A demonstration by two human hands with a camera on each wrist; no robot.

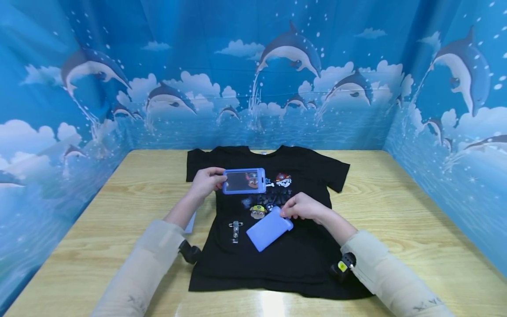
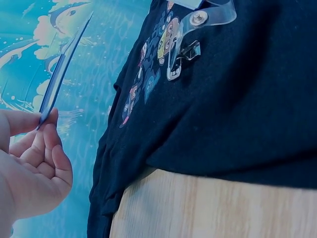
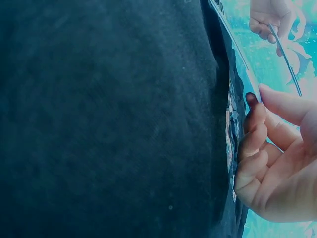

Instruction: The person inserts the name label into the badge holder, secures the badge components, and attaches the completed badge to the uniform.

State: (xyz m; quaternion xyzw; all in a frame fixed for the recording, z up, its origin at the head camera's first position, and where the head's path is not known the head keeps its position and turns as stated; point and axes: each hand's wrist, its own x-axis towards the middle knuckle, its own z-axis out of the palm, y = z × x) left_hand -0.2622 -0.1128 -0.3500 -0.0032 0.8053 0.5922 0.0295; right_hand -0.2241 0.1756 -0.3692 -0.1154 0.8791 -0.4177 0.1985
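Observation:
My left hand (image 1: 207, 181) pinches the left end of a blue badge holder frame (image 1: 243, 170) with a see-through window, held above the upper part of a black T-shirt (image 1: 222, 259). In the left wrist view this frame (image 2: 62, 69) stands edge-on between thumb and fingers. With thumb and fingertips my right hand (image 1: 303, 207) pinches the upper corner of a flat blue badge holder panel (image 1: 269, 231), tilted over the shirt's middle. A badge clip (image 1: 235, 231) with a clear strap and safety pin lies on the shirt, left of the panel.
The shirt is spread on a wooden table (image 1: 396, 211), its cartoon dog print (image 1: 258, 212) partly covered. Part of a white card (image 1: 190, 223) shows beside my left forearm. A dolphin-patterned curtain (image 1: 253, 88) encloses the back and sides.

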